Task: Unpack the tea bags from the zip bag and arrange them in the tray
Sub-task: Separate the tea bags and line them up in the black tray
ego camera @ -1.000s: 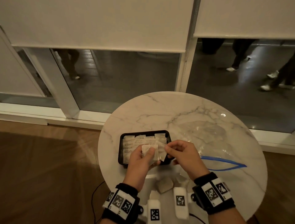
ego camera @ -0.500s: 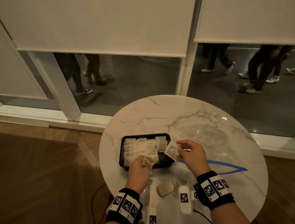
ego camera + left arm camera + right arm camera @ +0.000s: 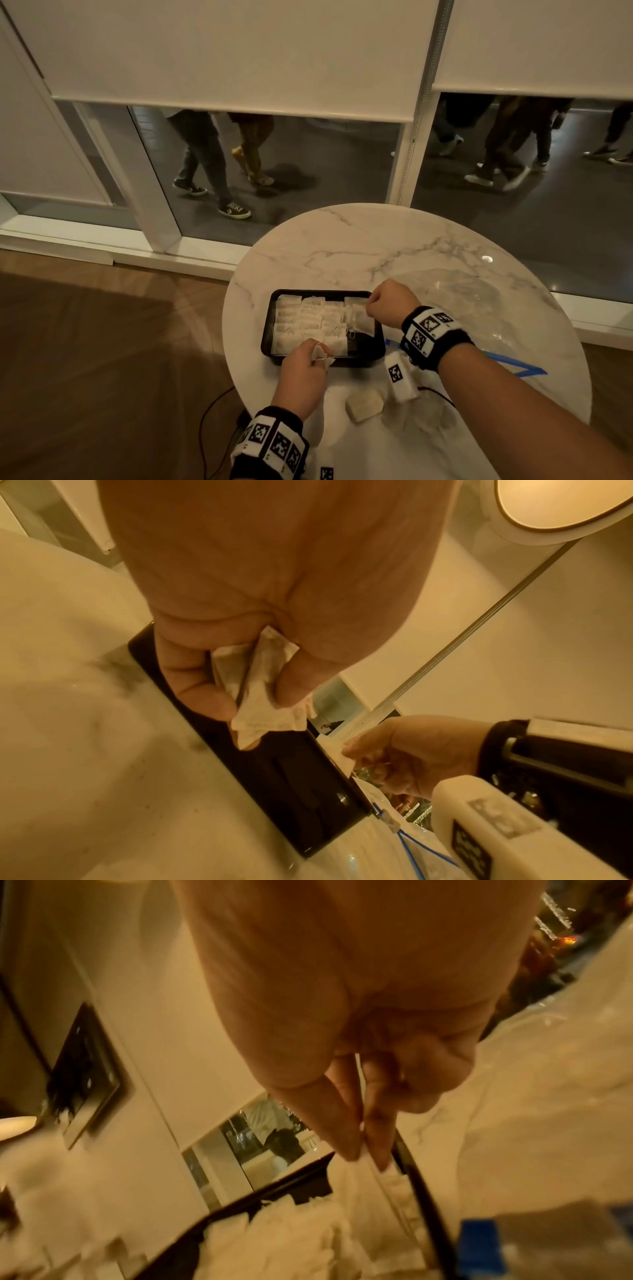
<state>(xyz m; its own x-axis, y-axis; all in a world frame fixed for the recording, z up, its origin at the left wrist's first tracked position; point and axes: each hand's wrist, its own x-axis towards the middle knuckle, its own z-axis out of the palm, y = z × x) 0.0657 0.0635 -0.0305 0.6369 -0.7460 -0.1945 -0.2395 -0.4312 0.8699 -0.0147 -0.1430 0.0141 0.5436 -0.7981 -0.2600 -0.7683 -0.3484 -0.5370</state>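
Tea bags point(image 3: 310, 318) fill tray point(image 3: 373, 346) on marble table point(image 3: 359, 246).

A black rectangular plastic tray point(image 3: 323, 358) is set on the round marble counter point(image 3: 342, 240), toward its left side. White paper tea bags point(image 3: 308, 318) are laid in rows within it. A clear plastic zip bag point(image 3: 479, 301) is spread to the tray's right. One loose tea bag point(image 3: 363, 405) is placed nearer, before the tray.

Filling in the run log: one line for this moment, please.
left hand: holds crumpled tea bag at tray near edge | right hand: pinches tea bag over tray's right side | zip bag: on table
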